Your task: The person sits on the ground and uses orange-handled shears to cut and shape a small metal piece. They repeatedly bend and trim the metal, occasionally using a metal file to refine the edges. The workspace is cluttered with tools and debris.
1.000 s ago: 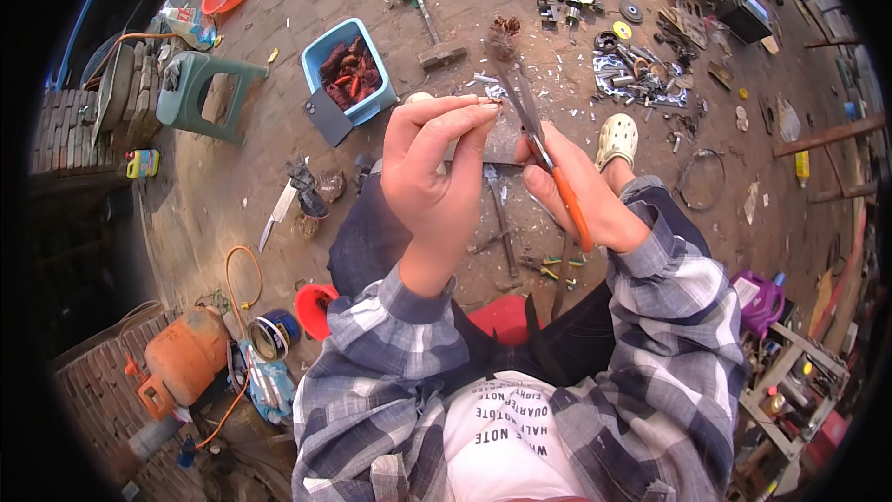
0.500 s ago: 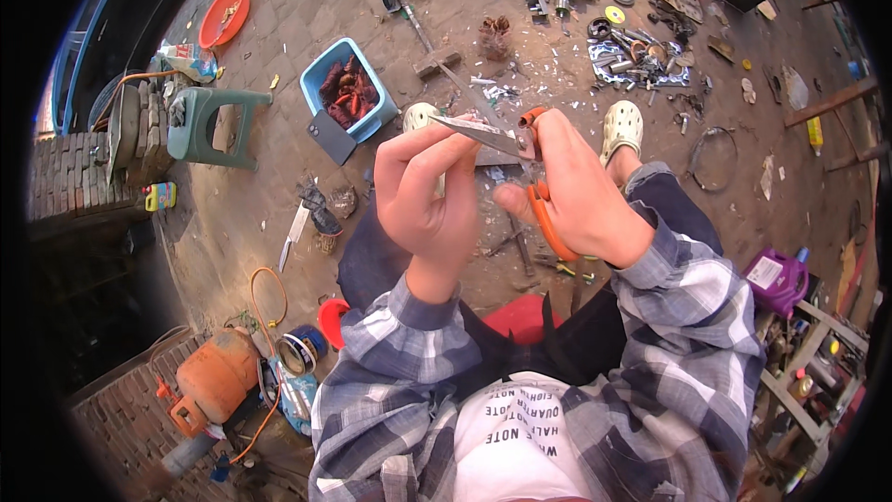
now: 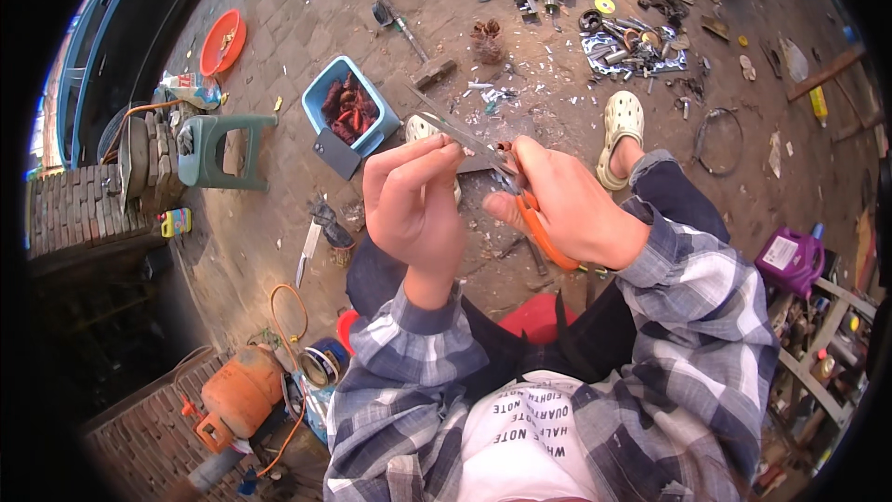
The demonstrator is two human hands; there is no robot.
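My right hand [image 3: 581, 209] grips scissors [image 3: 544, 234] by their orange handles, thumb stretched out toward my left hand. Their grey blades slant up and to the left, reaching my left fingertips. My left hand [image 3: 415, 209] has thumb and fingers pinched together beside the blades; whatever lies in that pinch is too small or hidden to name. Beyond my left hand stands a light blue basin [image 3: 316, 104] of dark red crayfish [image 3: 351, 116]. A dark phone [image 3: 336, 154] leans at its near corner.
Left are a green stool [image 3: 221, 151], an orange bowl [image 3: 223, 42] and a knife [image 3: 308, 251] on the ground. An orange gas cylinder [image 3: 243, 390] sits lower left. Metal parts [image 3: 636, 48] lie far right, with a purple jug [image 3: 790, 260] nearer. A hammer [image 3: 433, 72] lies ahead.
The scissors have turned, so their blades point more upward to the left and show narrower. My left hand stays pinched beside them. The whole view has shifted slightly.
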